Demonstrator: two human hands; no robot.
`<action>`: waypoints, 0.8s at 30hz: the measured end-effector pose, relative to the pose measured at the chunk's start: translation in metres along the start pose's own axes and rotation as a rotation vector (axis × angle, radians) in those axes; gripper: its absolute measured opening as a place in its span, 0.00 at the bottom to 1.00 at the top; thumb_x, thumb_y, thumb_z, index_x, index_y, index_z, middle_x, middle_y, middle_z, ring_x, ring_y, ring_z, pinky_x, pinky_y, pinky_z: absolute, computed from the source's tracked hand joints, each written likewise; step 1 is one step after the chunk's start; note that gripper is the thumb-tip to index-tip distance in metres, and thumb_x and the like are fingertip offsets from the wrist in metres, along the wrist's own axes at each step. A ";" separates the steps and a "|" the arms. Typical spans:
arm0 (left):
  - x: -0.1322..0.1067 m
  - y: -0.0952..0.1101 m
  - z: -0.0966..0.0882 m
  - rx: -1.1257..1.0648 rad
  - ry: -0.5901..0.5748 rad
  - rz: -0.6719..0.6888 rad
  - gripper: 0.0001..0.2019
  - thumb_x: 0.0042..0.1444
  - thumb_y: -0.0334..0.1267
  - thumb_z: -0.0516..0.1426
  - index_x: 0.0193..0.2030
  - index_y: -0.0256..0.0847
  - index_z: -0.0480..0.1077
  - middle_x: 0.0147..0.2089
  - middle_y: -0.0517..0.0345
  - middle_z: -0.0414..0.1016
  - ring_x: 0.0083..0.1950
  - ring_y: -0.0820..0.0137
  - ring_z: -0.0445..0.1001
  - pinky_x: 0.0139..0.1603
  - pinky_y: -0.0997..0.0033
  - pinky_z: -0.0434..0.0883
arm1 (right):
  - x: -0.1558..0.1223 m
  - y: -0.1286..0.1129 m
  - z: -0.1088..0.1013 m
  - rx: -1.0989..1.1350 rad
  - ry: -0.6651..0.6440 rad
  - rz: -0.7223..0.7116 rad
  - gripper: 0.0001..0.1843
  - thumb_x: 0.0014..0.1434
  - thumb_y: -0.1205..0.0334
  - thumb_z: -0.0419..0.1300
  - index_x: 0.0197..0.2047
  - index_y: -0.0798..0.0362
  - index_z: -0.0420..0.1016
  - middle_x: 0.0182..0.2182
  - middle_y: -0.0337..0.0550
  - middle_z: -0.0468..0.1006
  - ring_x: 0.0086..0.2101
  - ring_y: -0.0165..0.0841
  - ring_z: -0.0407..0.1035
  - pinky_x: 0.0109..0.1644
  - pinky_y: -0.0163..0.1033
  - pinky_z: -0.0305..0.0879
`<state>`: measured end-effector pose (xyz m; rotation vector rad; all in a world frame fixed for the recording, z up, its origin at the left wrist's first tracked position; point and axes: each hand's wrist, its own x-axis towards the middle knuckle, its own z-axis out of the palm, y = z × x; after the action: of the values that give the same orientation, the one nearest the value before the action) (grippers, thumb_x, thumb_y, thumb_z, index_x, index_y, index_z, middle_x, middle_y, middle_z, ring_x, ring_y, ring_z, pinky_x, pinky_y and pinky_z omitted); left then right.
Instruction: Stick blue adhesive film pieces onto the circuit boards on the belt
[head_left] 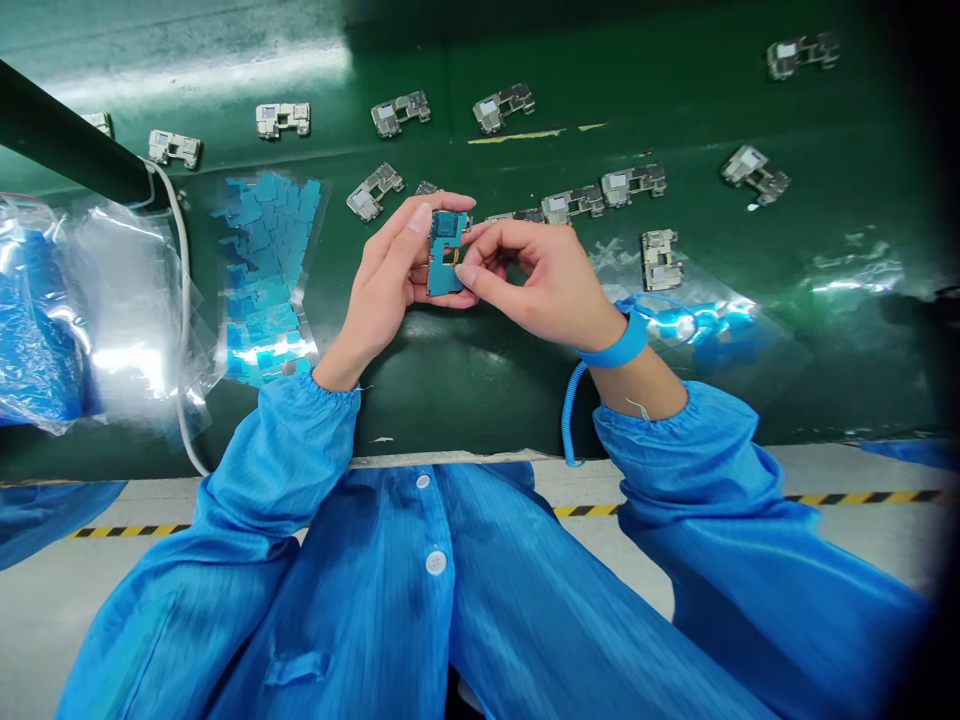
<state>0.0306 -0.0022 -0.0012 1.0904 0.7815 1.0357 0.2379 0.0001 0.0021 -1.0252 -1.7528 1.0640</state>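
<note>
A small circuit board (444,252) with a blue face and a rectangular cut-out is held upright above the green bench. My left hand (394,260) grips it, thumb along its left edge and fingers behind it. At its lower right edge, the thumb and forefinger of my right hand (525,265) are pinched together against the board; whether a bit of film is between them cannot be made out. A blue wrist strap (619,340) with a coiled cord circles my right wrist. To the left lies a clear sheet carrying blue film pieces (270,260).
Several bare circuit boards (574,203) are scattered across the green bench (450,400). A grey cable (185,300) and dark post (75,130) stand at left, near plastic bags (45,320) with blue contents. Another clear sheet with blue pieces (720,330) lies right.
</note>
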 end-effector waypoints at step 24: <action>-0.006 0.012 0.003 0.084 0.022 -0.066 0.24 0.75 0.59 0.56 0.68 0.51 0.75 0.62 0.53 0.86 0.58 0.56 0.90 0.50 0.60 0.90 | 0.000 -0.004 -0.001 0.040 -0.003 0.033 0.18 0.66 0.47 0.76 0.35 0.51 0.81 0.41 0.47 0.86 0.42 0.38 0.77 0.42 0.43 0.74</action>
<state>0.0281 -0.0072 0.0111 1.1184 0.8799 0.9681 0.2384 -0.0010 0.0059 -1.0309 -1.7156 1.1176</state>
